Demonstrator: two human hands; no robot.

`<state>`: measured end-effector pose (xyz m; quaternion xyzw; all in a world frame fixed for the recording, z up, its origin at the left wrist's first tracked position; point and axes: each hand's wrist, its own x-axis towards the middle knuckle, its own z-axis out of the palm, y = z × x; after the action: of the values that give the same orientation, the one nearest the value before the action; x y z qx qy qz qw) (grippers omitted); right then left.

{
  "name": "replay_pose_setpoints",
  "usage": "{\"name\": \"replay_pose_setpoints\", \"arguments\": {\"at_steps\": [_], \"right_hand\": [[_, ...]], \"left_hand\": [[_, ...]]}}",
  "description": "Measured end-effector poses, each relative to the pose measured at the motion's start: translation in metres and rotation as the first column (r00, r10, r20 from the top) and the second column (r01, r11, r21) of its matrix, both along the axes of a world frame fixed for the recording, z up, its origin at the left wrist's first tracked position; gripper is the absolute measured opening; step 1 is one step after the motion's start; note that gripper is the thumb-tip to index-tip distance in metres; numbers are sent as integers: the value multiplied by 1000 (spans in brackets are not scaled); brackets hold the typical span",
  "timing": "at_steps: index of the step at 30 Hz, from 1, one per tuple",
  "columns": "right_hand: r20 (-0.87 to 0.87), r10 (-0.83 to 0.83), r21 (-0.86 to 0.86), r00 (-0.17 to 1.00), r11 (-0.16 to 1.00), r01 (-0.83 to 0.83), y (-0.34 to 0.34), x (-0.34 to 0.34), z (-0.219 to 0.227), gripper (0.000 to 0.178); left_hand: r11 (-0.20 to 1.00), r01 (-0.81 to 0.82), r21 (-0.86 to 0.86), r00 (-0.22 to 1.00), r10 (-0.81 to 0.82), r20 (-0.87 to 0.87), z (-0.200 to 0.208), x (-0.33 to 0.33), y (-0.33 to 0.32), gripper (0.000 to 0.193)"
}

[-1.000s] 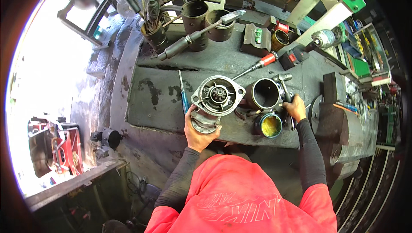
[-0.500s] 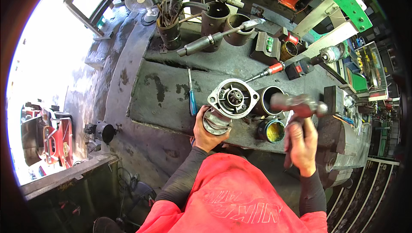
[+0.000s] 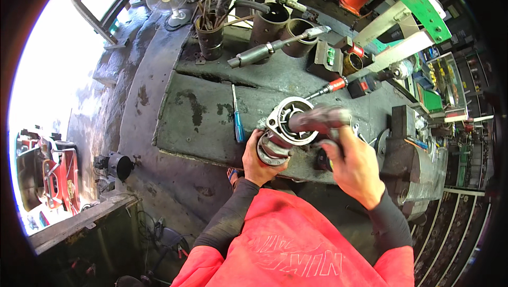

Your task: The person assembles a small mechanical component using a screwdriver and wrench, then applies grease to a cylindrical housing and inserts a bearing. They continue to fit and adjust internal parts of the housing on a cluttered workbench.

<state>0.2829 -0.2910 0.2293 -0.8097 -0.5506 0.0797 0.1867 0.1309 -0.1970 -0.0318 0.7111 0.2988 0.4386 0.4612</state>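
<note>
My left hand (image 3: 256,161) is closed around the lower side of a cast metal motor housing (image 3: 272,147), propping it at the bench's near edge with its round flange facing up. My right hand (image 3: 355,168) grips a hammer, and the blurred hammer head (image 3: 320,119) is over the flange opening, covering much of its inside. Whether the head touches the housing, I cannot tell. A small dark pot (image 3: 323,160) sits partly hidden behind my right hand. Left of the housing lies a screwdriver (image 3: 238,123) with a blue handle.
On the bench (image 3: 196,128), a red-handled driver (image 3: 334,85) and a cordless impact wrench (image 3: 365,84) lie beyond the housing. Tool-filled metal cans (image 3: 210,41) stand at the back, with a long cylindrical tool (image 3: 256,53) across them. A heavy dark metal block (image 3: 415,168) stands at the right.
The hammer has swung left, from beside the housing to over its opening, and my right hand has moved left with it. My left hand keeps its hold on the housing.
</note>
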Motion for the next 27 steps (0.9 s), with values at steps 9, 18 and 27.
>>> {"name": "replay_pose_setpoints", "arguments": {"at_steps": [9,18,27], "right_hand": [[179,33,-191,983,982,2,3,-1,3,26],[136,85,-214,987,975,-54,4,3,0,31],[172,90,-321,981,947,-31,12,-2,7,28]], "left_hand": [[998,20,-59,1000,-20,-1,-3,-3,-2,114],[1000,-15,-11,999,14,-50,-4,-1,0,109],[999,12,-38,1000,-12,-13,-10,-3,-2,112]]}}
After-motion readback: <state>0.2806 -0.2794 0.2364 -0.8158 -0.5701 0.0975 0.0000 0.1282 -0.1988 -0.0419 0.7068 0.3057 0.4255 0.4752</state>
